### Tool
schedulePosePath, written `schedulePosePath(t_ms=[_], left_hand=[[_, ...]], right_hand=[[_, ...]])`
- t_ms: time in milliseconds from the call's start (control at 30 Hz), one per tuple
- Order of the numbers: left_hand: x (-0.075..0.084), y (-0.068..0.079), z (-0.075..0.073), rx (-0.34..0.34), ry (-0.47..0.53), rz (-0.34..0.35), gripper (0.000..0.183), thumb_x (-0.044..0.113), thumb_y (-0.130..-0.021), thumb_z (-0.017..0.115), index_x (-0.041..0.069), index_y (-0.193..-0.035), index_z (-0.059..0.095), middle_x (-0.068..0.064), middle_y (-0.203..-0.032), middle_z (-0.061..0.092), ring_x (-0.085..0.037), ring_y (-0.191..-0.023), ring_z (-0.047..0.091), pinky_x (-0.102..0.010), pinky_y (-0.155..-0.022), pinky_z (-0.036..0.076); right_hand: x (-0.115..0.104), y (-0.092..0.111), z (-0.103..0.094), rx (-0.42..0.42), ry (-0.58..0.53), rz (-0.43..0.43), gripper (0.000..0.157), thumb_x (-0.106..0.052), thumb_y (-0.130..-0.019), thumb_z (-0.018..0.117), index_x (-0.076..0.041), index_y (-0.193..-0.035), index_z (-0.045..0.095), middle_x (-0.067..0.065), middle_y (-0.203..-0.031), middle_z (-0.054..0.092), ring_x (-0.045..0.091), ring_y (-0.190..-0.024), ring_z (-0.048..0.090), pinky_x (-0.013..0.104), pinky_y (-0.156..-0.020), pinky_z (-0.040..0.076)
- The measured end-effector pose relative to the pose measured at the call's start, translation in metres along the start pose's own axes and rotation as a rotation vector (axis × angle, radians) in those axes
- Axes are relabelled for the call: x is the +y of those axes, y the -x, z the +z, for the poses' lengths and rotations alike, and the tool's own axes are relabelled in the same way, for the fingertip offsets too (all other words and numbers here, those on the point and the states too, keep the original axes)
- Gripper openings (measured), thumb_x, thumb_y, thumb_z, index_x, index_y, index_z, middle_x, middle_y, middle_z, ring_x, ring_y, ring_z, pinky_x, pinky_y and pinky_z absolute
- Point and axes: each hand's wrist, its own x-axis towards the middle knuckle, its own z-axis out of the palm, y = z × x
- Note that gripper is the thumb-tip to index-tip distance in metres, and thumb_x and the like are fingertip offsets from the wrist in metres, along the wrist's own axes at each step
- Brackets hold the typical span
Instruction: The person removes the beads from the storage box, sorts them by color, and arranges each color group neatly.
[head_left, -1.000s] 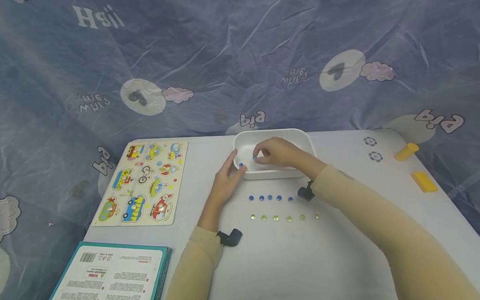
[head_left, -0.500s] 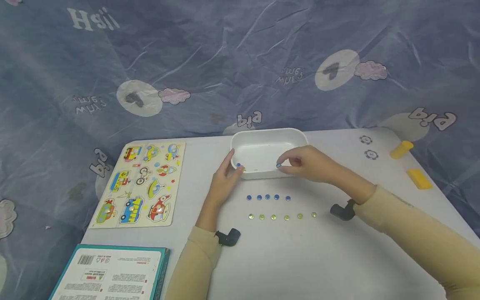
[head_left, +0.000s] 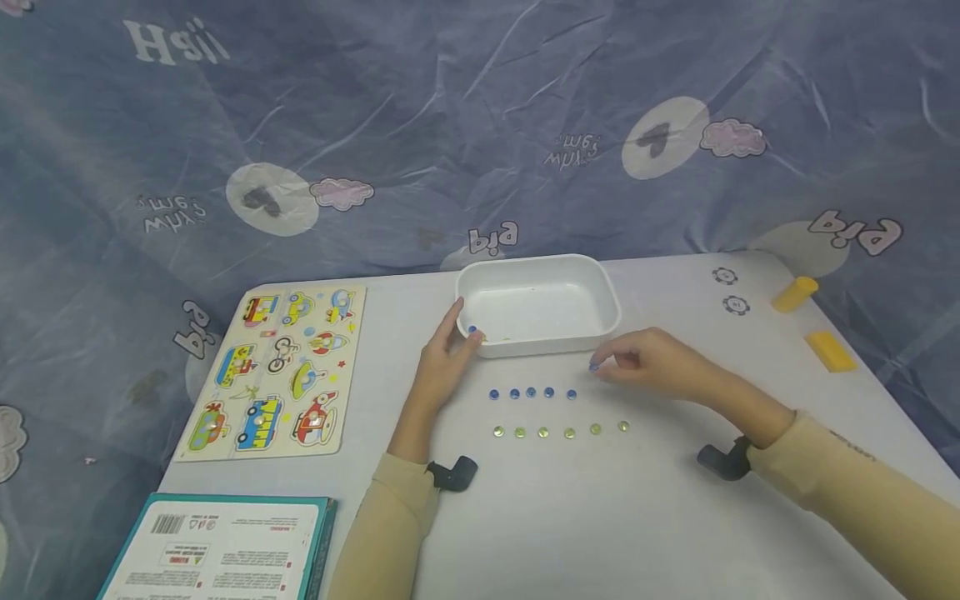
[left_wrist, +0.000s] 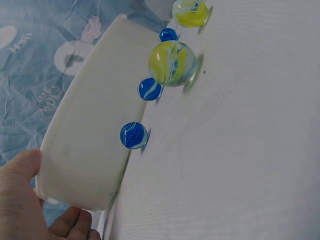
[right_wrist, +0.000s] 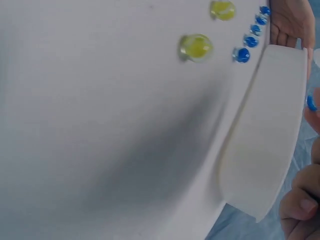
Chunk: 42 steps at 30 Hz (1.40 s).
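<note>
A white plastic tray [head_left: 551, 345] stands at the back middle of the table. My left hand [head_left: 441, 371] grips its near left corner, the thumb [left_wrist: 27, 162] over the rim in the left wrist view. Inside that corner, by the thumb, lies a blue marble [head_left: 472, 330]. Between thumb and forefinger my right hand [head_left: 663, 365] pinches another blue marble [right_wrist: 311, 103], held just off the tray's near right corner. In front of the tray runs a row of blue marbles [head_left: 531, 392]. Nearer to me is a row of yellow-green swirled marbles [head_left: 543, 432].
A wooden vehicle puzzle board [head_left: 277, 375] lies on the left, with a teal-edged box [head_left: 225, 542] nearer to me. At the right edge are a yellow cylinder [head_left: 795, 294] and a yellow block [head_left: 830, 352]. A patterned blue cloth [head_left: 420, 125] hangs behind.
My right hand has lifted the blue marble out of the tray and carried it right and toward me, past the rim. The left hand keeps its grip on the tray.
</note>
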Motion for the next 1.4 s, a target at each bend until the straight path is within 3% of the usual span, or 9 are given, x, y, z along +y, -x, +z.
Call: schedulePosePath(t_ms=[200, 367, 600, 867, 1100, 1200, 1400], left_hand=[[0.000, 0.000, -0.001, 0.006, -0.016, -0.001, 0.066, 0.071, -0.082, 0.050, 0.056, -0.140, 0.023, 0.008, -0.156, 0.026, -0.018, -0.144, 0.027, -0.045, -0.118, 0.025], [0.000, 0.000, -0.001, -0.005, -0.009, 0.003, 0.067, 0.072, -0.081, 0.049, 0.057, -0.140, 0.022, 0.008, -0.157, 0.025, -0.019, -0.144, 0.026, -0.045, -0.118, 0.025], [0.000, -0.001, -0.001, -0.008, -0.020, 0.005, 0.066, 0.068, -0.084, 0.050, 0.054, -0.141, 0.022, 0.010, -0.157, 0.024, -0.018, -0.144, 0.027, -0.044, -0.118, 0.025], [-0.001, -0.002, 0.000, -0.009, -0.013, -0.010, 0.061, 0.052, -0.090, 0.055, 0.056, -0.140, 0.022, 0.017, -0.155, 0.024, -0.018, -0.144, 0.026, -0.044, -0.118, 0.025], [-0.003, -0.002, 0.000, -0.005, -0.010, 0.000, 0.064, 0.066, -0.085, 0.052, 0.056, -0.140, 0.023, 0.008, -0.157, 0.025, -0.019, -0.144, 0.027, -0.044, -0.118, 0.026], [-0.002, -0.002, 0.000, -0.007, -0.014, -0.006, 0.066, 0.071, -0.082, 0.050, 0.056, -0.140, 0.023, 0.010, -0.156, 0.024, -0.017, -0.144, 0.027, -0.043, -0.118, 0.026], [-0.001, -0.001, 0.000, -0.009, -0.009, -0.004, 0.063, 0.064, -0.086, 0.052, 0.055, -0.141, 0.022, 0.011, -0.156, 0.024, -0.018, -0.144, 0.026, -0.043, -0.118, 0.026]], right_hand=[[0.009, -0.002, 0.014, -0.102, -0.033, 0.073, 0.015, -0.031, -0.084, 0.071, -0.027, -0.099, 0.072, -0.006, -0.052, 0.043, 0.009, -0.049, 0.045, 0.021, -0.054, 0.047], [0.017, -0.003, 0.025, -0.137, -0.029, 0.108, 0.014, -0.032, -0.084, 0.071, -0.028, -0.098, 0.072, -0.004, -0.052, 0.050, 0.011, -0.051, 0.053, 0.022, -0.055, 0.050], [0.022, -0.004, 0.031, -0.135, 0.033, 0.113, 0.015, -0.036, -0.082, 0.072, -0.031, -0.096, 0.071, -0.004, -0.054, 0.054, 0.010, -0.050, 0.052, 0.022, -0.053, 0.050], [0.025, -0.006, 0.031, -0.135, 0.068, 0.110, 0.015, -0.037, -0.082, 0.072, -0.031, -0.096, 0.071, -0.006, -0.052, 0.052, 0.009, -0.049, 0.050, 0.022, -0.053, 0.049], [0.024, -0.007, 0.033, -0.135, 0.125, 0.106, 0.020, -0.037, -0.082, 0.072, -0.028, -0.100, 0.071, -0.008, -0.057, 0.054, 0.008, -0.055, 0.052, 0.022, -0.057, 0.048], [0.021, -0.006, 0.031, -0.126, 0.142, 0.088, 0.021, -0.037, -0.082, 0.072, -0.029, -0.101, 0.071, -0.009, -0.060, 0.054, 0.008, -0.058, 0.052, 0.022, -0.058, 0.048], [0.012, -0.006, 0.017, -0.048, 0.143, 0.042, 0.018, -0.034, -0.081, 0.074, -0.032, -0.099, 0.070, -0.010, -0.067, 0.055, 0.010, -0.066, 0.051, 0.024, -0.060, 0.045]])
